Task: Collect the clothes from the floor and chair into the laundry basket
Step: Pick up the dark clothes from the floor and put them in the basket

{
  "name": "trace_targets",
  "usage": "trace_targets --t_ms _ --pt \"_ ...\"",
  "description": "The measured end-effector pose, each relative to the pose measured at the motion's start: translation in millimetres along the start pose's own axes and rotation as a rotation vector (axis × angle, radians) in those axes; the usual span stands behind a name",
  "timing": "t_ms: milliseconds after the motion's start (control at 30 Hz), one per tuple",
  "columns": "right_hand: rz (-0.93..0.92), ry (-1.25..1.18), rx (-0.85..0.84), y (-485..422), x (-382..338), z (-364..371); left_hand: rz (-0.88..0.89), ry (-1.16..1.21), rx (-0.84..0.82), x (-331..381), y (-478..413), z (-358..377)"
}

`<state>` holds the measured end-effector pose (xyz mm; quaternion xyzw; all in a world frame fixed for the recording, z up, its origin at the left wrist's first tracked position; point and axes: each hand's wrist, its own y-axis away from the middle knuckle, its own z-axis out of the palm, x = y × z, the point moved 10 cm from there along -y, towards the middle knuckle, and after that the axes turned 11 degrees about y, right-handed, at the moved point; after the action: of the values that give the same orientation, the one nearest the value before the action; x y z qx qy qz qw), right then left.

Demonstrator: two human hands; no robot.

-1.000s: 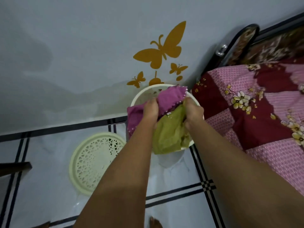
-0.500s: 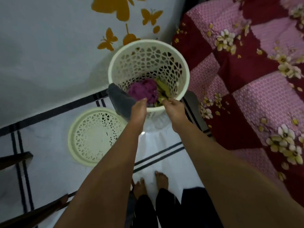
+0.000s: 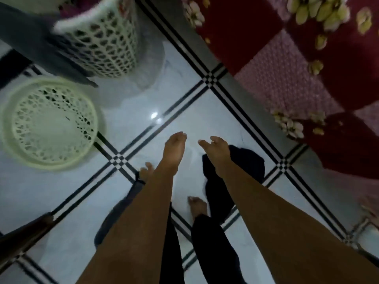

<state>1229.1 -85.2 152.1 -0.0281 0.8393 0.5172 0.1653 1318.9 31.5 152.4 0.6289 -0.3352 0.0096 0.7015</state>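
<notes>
Laundry basket [image 3: 106, 48] stands at the floor's [image 3: 184, 111] far left, its lid [image 3: 49, 124] lying nearer left, bed [image 3: 307, 68] along right edge, garment [image 3: 246, 162] between.

A glossy white tiled floor [image 3: 61, 193] with double black lines that cross in small checkered squares. On the left lies a round, pale cream lattice lid [image 3: 48, 123], flat on the tiles. At the right, a bed with a quilt [image 3: 307, 64] of dark red and pink squares printed with cream flowers. A dark wooden leg [image 3: 22, 236] enters at the near left.
</notes>
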Motion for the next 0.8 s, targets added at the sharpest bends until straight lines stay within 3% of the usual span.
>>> trace_targets --t_ms 200,400,600,800 --pt "0.15 0.11 0.104 -113.1 179.5 5.3 -0.026 -0.165 -0.025 -158.5 -84.8 70.4" --pt "0.389 0.136 0.191 -188.9 306.6 18.6 0.011 -0.226 -0.037 -259.3 -153.9 97.8" --pt "0.299 0.079 0.336 -216.8 335.9 38.8 0.091 -0.241 -0.008 -295.7 -174.4 81.1" --pt "0.096 0.112 0.365 -178.9 274.0 56.7 0.078 -0.146 0.09 -284.5 -147.6 29.5"
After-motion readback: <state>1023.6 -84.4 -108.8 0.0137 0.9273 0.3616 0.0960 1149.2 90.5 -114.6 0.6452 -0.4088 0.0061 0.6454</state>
